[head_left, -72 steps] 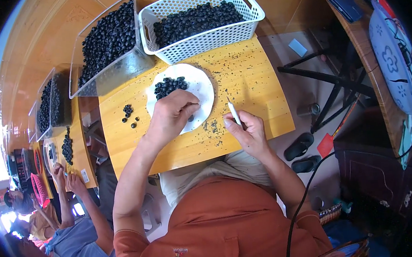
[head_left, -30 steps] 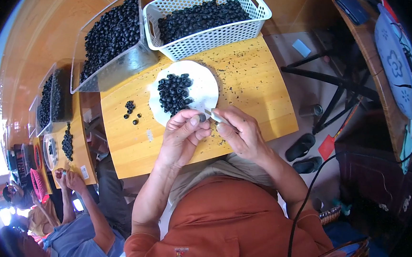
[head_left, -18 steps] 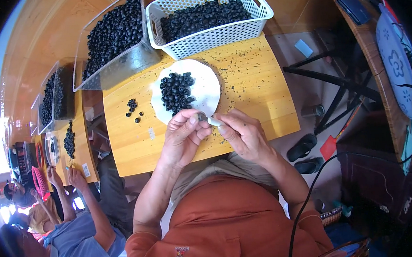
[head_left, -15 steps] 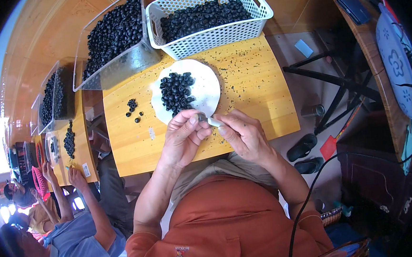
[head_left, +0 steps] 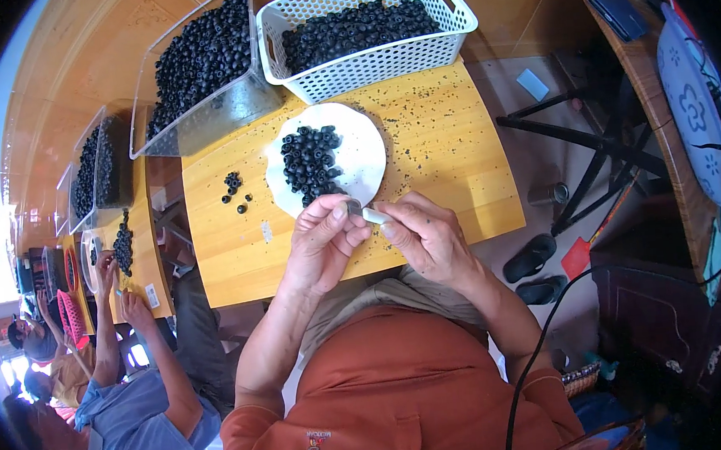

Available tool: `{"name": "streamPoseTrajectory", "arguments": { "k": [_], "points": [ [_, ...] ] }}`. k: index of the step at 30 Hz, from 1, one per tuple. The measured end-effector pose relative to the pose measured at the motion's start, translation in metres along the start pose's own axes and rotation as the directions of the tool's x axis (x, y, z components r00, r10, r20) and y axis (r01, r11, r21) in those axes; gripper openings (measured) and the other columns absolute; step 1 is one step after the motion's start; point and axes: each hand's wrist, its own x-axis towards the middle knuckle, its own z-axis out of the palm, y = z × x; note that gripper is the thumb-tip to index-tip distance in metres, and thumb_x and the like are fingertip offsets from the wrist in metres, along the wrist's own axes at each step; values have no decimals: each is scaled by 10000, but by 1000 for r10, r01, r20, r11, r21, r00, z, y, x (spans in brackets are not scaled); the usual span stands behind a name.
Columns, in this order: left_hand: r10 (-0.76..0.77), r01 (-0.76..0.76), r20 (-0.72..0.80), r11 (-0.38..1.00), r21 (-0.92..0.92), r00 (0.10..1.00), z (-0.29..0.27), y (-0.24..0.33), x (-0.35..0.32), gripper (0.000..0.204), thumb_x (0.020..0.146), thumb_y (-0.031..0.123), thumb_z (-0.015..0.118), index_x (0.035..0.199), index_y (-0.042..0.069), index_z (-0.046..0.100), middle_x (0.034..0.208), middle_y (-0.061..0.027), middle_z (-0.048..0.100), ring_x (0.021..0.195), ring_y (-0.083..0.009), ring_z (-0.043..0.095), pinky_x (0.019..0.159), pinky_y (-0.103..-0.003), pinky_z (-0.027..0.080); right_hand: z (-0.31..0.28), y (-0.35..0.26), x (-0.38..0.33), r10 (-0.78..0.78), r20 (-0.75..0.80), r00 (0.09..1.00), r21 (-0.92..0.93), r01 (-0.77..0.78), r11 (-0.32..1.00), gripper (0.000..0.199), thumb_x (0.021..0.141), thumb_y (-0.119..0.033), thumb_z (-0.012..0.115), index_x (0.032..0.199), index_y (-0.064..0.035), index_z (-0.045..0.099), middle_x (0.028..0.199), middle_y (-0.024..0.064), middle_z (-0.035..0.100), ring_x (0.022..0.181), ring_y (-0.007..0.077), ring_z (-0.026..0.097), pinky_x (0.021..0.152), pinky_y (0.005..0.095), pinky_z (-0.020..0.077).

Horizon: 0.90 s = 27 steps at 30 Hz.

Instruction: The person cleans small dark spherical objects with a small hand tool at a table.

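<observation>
Above the table's near edge my left hand [head_left: 325,237] is closed, pinching a small dark round piece [head_left: 353,208] between thumb and fingers. My right hand [head_left: 430,235] grips a short white-handled tool [head_left: 374,216]. Its tip meets the dark piece or comes very close; the exact contact is too small to make out. Just beyond my hands lies a white plate [head_left: 364,154] with a scalloped rim. Many small black round pieces [head_left: 309,159] with holes are heaped on its left half. A few more black pieces [head_left: 232,183] sit on the wood left of the plate.
At the table's [head_left: 466,176] back stand a clear bin [head_left: 243,95] and a white perforated basket [head_left: 374,67], both holding black pieces. Dark crumbs dot the wood. A co-worker [head_left: 140,416] works at a neighbouring table on the left. Black sandals [head_left: 530,257] lie on the floor at right.
My hands hold nearly the same pose, with the white-handled tool turned slightly. On the left, the co-worker's farther hand has reached toward the black pieces.
</observation>
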Motion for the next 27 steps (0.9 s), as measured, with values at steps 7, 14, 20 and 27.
{"name": "streamPoseTrajectory", "arguments": {
  "k": [7, 14, 20, 27],
  "points": [
    [-2, 2, -11, 1000, -8, 1000, -1, -3, -1, 138, 957, 99, 603, 1068, 30, 649, 971, -90, 691, 878, -163, 686, 804, -329, 612, 1, 2, -2, 3, 6, 1000, 12, -3, 1000, 247, 953, -194, 597, 1082, 7, 659, 851, 141, 644, 723, 301, 657, 625, 383, 516],
    [-2, 2, 13, 1000, -9, 1000, -4, -5, 0, 144, 959, 102, 601, 1076, 29, 643, 996, -95, 687, 889, -164, 685, 807, -333, 613, 2, 3, -2, -3, -16, 1000, 34, 3, 999, 238, 957, -189, 591, 1071, 5, 668, 844, 136, 647, 718, 295, 656, 622, 380, 513],
    [-6, 6, 17, 1000, -19, 1000, -3, -6, 0, 143, 961, 97, 596, 1077, 24, 637, 1003, -98, 687, 895, -166, 686, 812, -335, 613, 1, 2, -1, 5, -7, 1000, 41, -5, 999, 230, 950, -182, 604, 1063, 8, 667, 845, 136, 652, 719, 293, 658, 620, 382, 514],
    [16, -16, 21, 1000, -4, 1000, -2, -6, 0, 133, 959, 89, 597, 1066, 22, 637, 1013, -101, 683, 904, -170, 684, 811, -335, 615, 0, 3, -2, 2, -33, 999, 11, -1, 1000, 212, 918, -156, 645, 1060, 0, 667, 829, 129, 651, 712, 294, 669, 602, 382, 517]
  ]
}}
